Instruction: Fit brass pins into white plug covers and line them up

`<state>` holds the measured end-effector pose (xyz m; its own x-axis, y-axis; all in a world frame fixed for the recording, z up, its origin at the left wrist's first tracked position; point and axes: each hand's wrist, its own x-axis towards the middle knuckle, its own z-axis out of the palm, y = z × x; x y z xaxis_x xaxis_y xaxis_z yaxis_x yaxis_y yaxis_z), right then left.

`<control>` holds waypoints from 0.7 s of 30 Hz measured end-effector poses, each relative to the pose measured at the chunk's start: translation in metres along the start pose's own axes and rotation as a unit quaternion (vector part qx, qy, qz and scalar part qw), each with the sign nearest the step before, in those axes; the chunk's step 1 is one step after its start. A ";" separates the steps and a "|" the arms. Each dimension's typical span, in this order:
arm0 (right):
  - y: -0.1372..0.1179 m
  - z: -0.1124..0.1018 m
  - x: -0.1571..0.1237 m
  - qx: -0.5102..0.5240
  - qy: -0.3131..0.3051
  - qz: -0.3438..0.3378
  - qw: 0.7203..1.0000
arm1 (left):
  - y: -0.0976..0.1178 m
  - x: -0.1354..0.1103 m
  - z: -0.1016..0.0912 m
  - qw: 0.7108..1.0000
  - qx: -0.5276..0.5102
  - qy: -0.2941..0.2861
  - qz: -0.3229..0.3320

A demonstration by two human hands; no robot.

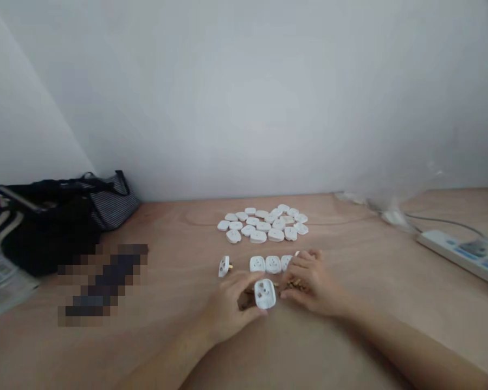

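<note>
My L hand (pixel 230 306) has fingers curled, gripping white plug housing (pixel 265 294). R hand (pixel 311 284) half-closed, pinching brass pins (pixel 293 286) right beside it, w/ more housings (pixel 264 264) just ahead on wood table (pixel 370 260).

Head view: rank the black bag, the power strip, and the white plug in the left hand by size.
Black bag, then white power strip, then white plug; the plug is nearest the camera, so may really be smaller.
</note>
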<state>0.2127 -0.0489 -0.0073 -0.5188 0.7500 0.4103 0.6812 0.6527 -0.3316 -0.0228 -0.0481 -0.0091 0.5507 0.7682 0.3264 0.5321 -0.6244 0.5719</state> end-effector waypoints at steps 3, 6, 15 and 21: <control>-0.001 -0.001 0.001 -0.032 -0.039 0.000 0.999 | -0.001 -0.001 0.002 1.000 0.002 0.004 -0.005; -0.003 0.005 0.002 -0.053 -0.051 0.002 0.997 | -0.001 -0.001 0.003 1.000 0.011 0.012 -0.008; 0.000 0.013 0.001 0.017 0.075 0.010 0.997 | -0.001 -0.001 0.003 0.999 0.027 0.019 0.001; -0.011 0.019 0.002 0.098 0.093 0.010 0.991 | -0.002 0.000 0.005 0.999 0.038 0.036 0.014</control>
<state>0.1941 -0.0530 -0.0189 -0.3906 0.7418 0.5451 0.5666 0.6604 -0.4927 -0.0212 -0.0476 -0.0144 0.5198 0.7567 0.3964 0.5655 -0.6526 0.5042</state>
